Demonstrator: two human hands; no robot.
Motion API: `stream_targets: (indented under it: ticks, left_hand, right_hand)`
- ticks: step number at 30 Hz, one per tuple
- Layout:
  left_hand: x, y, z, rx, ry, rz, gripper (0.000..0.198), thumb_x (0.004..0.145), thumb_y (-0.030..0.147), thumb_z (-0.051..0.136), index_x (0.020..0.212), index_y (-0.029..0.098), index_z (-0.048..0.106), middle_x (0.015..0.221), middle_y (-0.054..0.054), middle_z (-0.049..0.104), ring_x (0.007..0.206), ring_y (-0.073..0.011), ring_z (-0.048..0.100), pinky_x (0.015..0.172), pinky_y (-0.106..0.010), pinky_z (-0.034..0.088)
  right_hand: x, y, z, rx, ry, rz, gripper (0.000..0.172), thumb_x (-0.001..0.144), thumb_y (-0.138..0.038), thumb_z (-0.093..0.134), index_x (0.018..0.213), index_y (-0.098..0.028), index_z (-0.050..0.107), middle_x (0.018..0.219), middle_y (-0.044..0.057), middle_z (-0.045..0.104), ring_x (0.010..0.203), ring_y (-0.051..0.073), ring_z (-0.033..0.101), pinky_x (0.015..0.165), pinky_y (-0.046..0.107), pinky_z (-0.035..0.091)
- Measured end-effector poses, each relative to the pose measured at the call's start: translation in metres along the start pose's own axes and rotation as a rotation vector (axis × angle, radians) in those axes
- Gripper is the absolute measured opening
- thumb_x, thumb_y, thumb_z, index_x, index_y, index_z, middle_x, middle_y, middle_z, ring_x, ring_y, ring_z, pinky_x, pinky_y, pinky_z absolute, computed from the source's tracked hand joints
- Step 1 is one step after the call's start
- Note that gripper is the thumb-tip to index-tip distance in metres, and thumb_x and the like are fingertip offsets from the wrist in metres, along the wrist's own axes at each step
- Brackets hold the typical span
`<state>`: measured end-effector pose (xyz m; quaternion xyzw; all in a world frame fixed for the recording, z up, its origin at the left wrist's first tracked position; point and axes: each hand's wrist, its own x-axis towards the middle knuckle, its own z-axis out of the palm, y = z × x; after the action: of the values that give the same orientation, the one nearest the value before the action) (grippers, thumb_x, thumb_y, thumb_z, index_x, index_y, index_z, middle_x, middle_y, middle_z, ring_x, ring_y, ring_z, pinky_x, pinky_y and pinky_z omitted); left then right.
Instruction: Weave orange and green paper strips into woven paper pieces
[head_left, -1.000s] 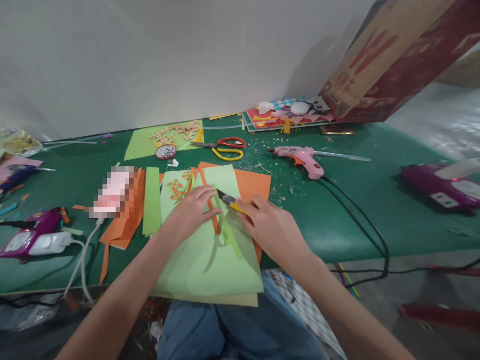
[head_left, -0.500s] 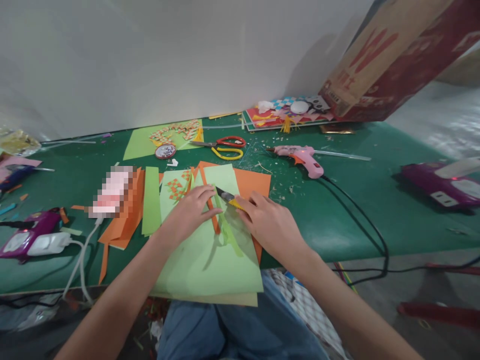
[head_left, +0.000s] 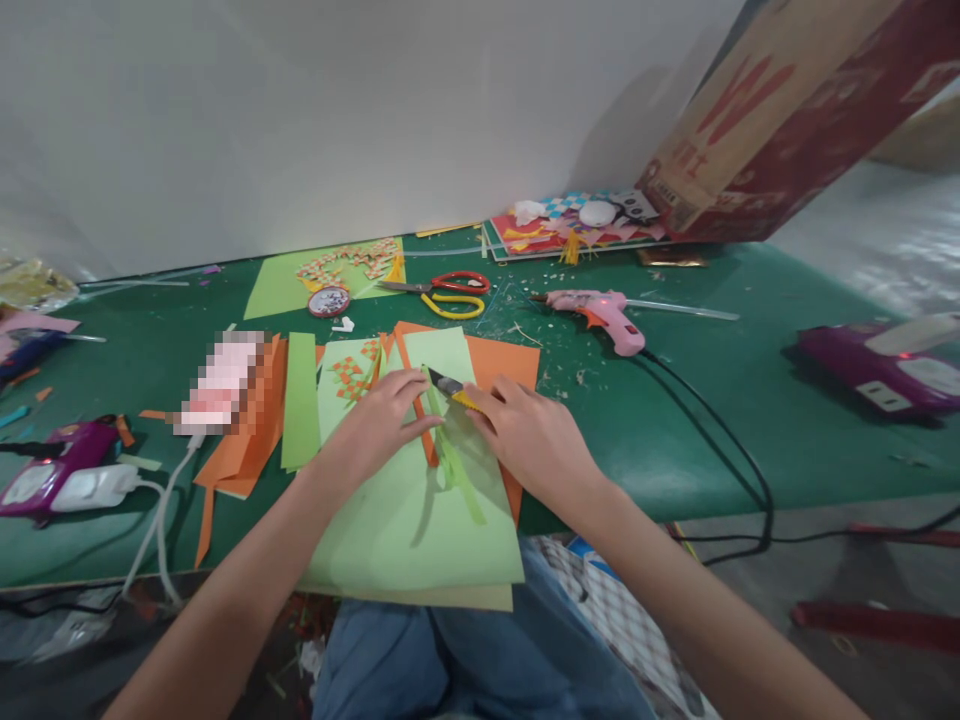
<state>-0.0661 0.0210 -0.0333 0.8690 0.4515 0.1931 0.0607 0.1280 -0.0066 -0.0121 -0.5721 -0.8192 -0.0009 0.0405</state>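
My right hand (head_left: 529, 430) grips a utility knife (head_left: 456, 390) with a yellow handle, its dark blade pointing left. The blade tip lies close to the fingertips of my left hand (head_left: 382, 415). My left fingers are closed on narrow paper strips, a green strip (head_left: 457, 478) and an orange strip (head_left: 430, 450); exactly how they are pinched is partly hidden. Under both hands are light green paper sheets (head_left: 412, 550), with an orange sheet (head_left: 506, 362) beneath. Small orange-and-green woven paper pieces (head_left: 349, 380) rest on the green sheet, left of the strips.
Scissors (head_left: 450, 295) with red and yellow handles and a pink glue gun (head_left: 600, 312) lie farther back. Orange paper (head_left: 251, 440) and a blurred-out phone-like object (head_left: 223, 385) are at left. Purple power sockets (head_left: 64, 470) sit at the table's sides. A paper bag (head_left: 757, 130) stands back right.
Both hands stay nearly in place, the knife still at my left fingertips. The loose lower end of the green strip has shifted slightly right and down.
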Motion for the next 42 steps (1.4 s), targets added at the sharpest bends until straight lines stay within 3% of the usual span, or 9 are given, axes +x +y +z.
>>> stream_targets:
  ticks: [8, 13, 17, 20, 24, 28, 34, 38, 42]
  left_hand:
    - [0.000, 0.001, -0.001, -0.002, -0.001, 0.000, 0.037, 0.089, 0.044, 0.051, 0.113, 0.017, 0.058, 0.121, -0.012, 0.060, 0.118, -0.0240, 0.056, 0.102, -0.043, 0.045]
    - [-0.002, 0.001, 0.000, 0.012, -0.027, -0.048, 0.040, 0.089, 0.046, 0.051, 0.116, 0.017, 0.057, 0.126, -0.012, 0.059, 0.121, -0.0238, 0.053, 0.103, -0.041, 0.043]
    - [-0.002, 0.001, -0.002, 0.060, -0.005, -0.008, 0.040, 0.094, 0.043, 0.042, 0.117, 0.014, 0.058, 0.129, -0.012, 0.059, 0.124, -0.0231, 0.051, 0.106, -0.041, 0.040]
    - [-0.001, 0.000, -0.007, 0.133, 0.141, -0.021, 0.034, 0.098, 0.034, 0.035, 0.111, 0.018, 0.061, 0.121, -0.009, 0.065, 0.120, -0.0220, 0.055, 0.108, -0.044, 0.037]
    - [-0.003, -0.005, -0.015, 0.302, 0.365, -0.269, 0.028, 0.095, 0.025, 0.037, 0.107, 0.020, 0.062, 0.102, -0.010, 0.070, 0.102, -0.0249, 0.062, 0.095, -0.045, 0.045]
    - [-0.005, -0.008, -0.017, 0.386, 0.276, -0.351, 0.021, 0.088, 0.022, 0.049, 0.104, 0.018, 0.062, 0.091, -0.011, 0.070, 0.093, -0.0291, 0.062, 0.084, -0.045, 0.047]
    - [-0.005, -0.006, -0.019, 0.382, 0.243, -0.376, 0.020, 0.086, 0.014, 0.051, 0.101, 0.018, 0.064, 0.090, -0.009, 0.069, 0.092, -0.0275, 0.061, 0.083, -0.041, 0.046]
    - [-0.004, -0.003, -0.020, 0.308, 0.273, -0.269, 0.014, 0.088, 0.024, 0.054, 0.081, 0.018, 0.065, 0.093, -0.008, 0.067, 0.098, -0.0249, 0.058, 0.088, -0.038, 0.045]
    - [-0.003, -0.002, -0.018, 0.191, 0.194, -0.177, 0.014, 0.084, 0.027, 0.060, 0.073, 0.018, 0.062, 0.096, -0.009, 0.066, 0.106, -0.0258, 0.055, 0.094, -0.039, 0.044]
  right_hand:
    - [0.004, -0.002, 0.001, -0.005, 0.023, 0.033, 0.039, 0.095, -0.026, 0.039, 0.130, -0.018, 0.054, 0.102, 0.012, 0.063, 0.088, 0.020, 0.063, 0.060, 0.026, 0.042]
    - [0.003, -0.001, 0.010, -0.060, 0.137, 0.119, 0.042, 0.095, -0.022, 0.034, 0.132, -0.011, 0.052, 0.101, 0.016, 0.063, 0.090, 0.024, 0.057, 0.066, 0.031, 0.043]
    - [0.000, 0.001, 0.011, -0.083, 0.242, 0.092, 0.043, 0.094, -0.024, 0.039, 0.135, -0.012, 0.049, 0.105, 0.017, 0.062, 0.094, 0.028, 0.054, 0.075, 0.038, 0.043]
    - [-0.009, -0.001, 0.009, -0.005, 0.353, -0.025, 0.039, 0.094, -0.023, 0.040, 0.129, -0.012, 0.055, 0.110, 0.016, 0.062, 0.101, 0.028, 0.054, 0.083, 0.041, 0.043]
    - [-0.030, -0.014, 0.007, 0.188, 0.325, -0.293, 0.038, 0.095, -0.034, 0.042, 0.122, -0.014, 0.059, 0.108, 0.013, 0.065, 0.103, 0.024, 0.055, 0.087, 0.037, 0.045]
    - [-0.047, -0.032, 0.009, 0.231, 0.284, -0.366, 0.049, 0.089, -0.049, 0.048, 0.120, -0.013, 0.060, 0.103, 0.013, 0.066, 0.097, 0.024, 0.058, 0.083, 0.037, 0.048]
    - [-0.041, -0.043, 0.017, 0.182, 0.312, -0.361, 0.046, 0.088, -0.046, 0.052, 0.119, -0.014, 0.061, 0.105, 0.014, 0.064, 0.103, 0.027, 0.057, 0.086, 0.041, 0.048]
    - [-0.031, -0.040, 0.019, 0.175, 0.326, -0.346, 0.041, 0.084, -0.040, 0.061, 0.114, -0.012, 0.062, 0.106, 0.014, 0.063, 0.104, 0.028, 0.056, 0.087, 0.042, 0.048]
    - [-0.025, -0.036, 0.022, 0.158, 0.372, -0.336, 0.026, 0.085, -0.028, 0.062, 0.104, -0.011, 0.065, 0.097, 0.013, 0.065, 0.097, 0.027, 0.058, 0.076, 0.039, 0.051]
